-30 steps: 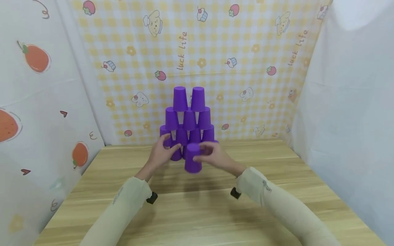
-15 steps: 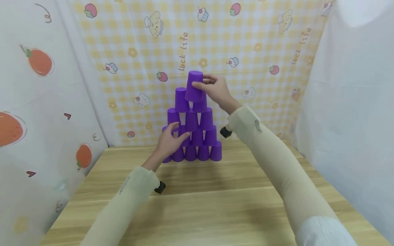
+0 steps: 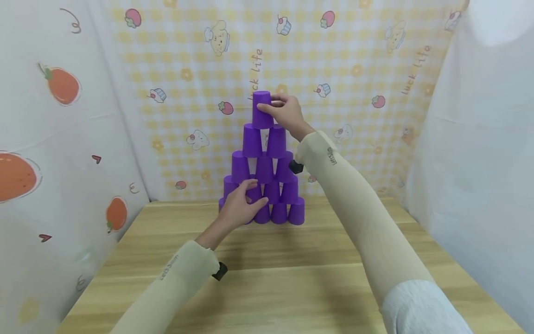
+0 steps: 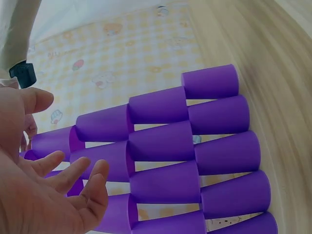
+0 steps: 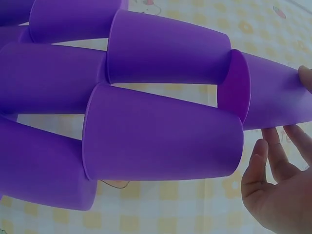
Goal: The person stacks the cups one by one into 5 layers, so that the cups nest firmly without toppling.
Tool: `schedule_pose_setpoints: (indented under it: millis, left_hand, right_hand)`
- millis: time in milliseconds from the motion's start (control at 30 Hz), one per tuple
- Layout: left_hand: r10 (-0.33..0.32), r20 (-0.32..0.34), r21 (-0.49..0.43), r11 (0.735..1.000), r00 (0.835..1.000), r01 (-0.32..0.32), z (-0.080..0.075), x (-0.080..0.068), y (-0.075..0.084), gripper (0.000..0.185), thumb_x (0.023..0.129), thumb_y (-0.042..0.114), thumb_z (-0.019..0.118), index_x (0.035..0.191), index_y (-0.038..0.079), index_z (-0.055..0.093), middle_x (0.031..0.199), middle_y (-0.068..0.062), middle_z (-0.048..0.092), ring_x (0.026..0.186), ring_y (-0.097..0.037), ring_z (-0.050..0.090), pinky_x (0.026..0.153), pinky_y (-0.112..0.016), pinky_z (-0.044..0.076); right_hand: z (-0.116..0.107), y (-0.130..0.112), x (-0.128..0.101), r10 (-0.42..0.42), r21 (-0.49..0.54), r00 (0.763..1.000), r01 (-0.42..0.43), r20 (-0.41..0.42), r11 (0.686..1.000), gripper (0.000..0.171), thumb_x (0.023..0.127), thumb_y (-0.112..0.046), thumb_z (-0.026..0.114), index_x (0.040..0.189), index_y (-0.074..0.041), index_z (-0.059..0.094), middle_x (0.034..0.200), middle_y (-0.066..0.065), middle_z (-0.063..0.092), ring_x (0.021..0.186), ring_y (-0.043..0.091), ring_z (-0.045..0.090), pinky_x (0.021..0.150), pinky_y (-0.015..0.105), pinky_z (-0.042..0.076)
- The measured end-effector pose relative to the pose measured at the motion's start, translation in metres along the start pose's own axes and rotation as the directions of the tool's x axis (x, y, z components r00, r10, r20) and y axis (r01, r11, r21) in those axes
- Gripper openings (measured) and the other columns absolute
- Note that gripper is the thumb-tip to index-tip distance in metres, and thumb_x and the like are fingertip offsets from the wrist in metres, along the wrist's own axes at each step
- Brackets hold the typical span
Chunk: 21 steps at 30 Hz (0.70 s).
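Fifteen purple cups, if I'm counting right, make a pyramid (image 3: 263, 176) standing at the back of the wooden table (image 3: 292, 278), in front of the checked yellow backdrop (image 3: 333, 55). The top cup (image 3: 262, 109) sits upside down on the two cups below it, and the right hand (image 3: 285, 113) has its thumb and fingers curled round that cup's side. Down low, the left hand (image 3: 244, 206) is open with relaxed fingers, resting against the pyramid's lower left cups.
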<state>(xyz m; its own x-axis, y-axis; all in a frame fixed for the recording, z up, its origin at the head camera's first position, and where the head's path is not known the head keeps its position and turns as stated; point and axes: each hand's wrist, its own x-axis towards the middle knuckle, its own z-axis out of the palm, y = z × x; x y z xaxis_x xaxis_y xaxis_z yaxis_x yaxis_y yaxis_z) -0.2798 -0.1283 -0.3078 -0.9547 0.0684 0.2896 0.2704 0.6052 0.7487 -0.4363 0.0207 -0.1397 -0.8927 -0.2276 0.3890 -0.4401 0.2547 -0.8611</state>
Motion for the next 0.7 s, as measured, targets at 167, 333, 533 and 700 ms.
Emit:
schedule_pose_setpoints:
  millis: [167,333,533,700]
  left_hand:
    - [-0.014,0.011,-0.003,1.0,1.0,0.014,0.004,-0.003,-0.006,0.065,0.093,0.034,0.068,0.148,0.01,0.042,0.147,-0.008,0.05,0.112,-0.032,0.059,0.087,-0.045,0.053]
    - [-0.029,-0.016,-0.005,1.0,0.999,0.029,0.001,-0.002,-0.007,0.07,0.091,0.039,0.069,0.148,0.011,0.041,0.149,-0.011,0.047,0.127,-0.035,0.052,0.1,-0.05,0.047]
    - [-0.031,-0.023,-0.045,0.999,0.999,0.03,-0.01,-0.004,-0.019,0.088,0.087,0.049,0.072,0.154,0.01,0.032,0.153,-0.018,0.04,0.134,-0.04,0.044,0.105,-0.056,0.041]
    - [-0.078,-0.013,-0.088,0.993,0.997,0.077,-0.015,-0.008,-0.026,0.097,0.082,0.053,0.074,0.157,0.013,0.027,0.155,-0.019,0.036,0.131,-0.044,0.046,0.103,-0.058,0.042]
  right_hand:
    - [-0.003,0.006,0.0,0.002,0.014,1.0,-0.002,-0.009,1.0,0.053,0.084,-0.034,0.08,0.128,-0.01,0.064,0.125,0.008,0.068,0.114,0.018,0.063,0.099,0.033,0.048]
    - [-0.011,0.011,-0.006,-0.005,0.013,1.0,0.005,-0.007,1.0,0.073,0.083,-0.043,0.079,0.144,-0.015,0.051,0.136,0.007,0.06,0.123,0.019,0.056,0.102,0.035,0.047]
    - [-0.027,0.047,-0.051,-0.062,0.082,0.995,0.068,-0.072,0.994,0.067,0.089,-0.036,0.075,0.146,-0.016,0.048,0.137,0.012,0.059,0.121,0.026,0.058,0.105,0.041,0.044]
    - [-0.033,0.091,-0.107,-0.023,0.136,0.998,0.03,-0.051,0.99,0.06,0.092,-0.031,0.071,0.146,-0.015,0.048,0.137,0.013,0.059,0.122,0.032,0.058,0.106,0.047,0.043]
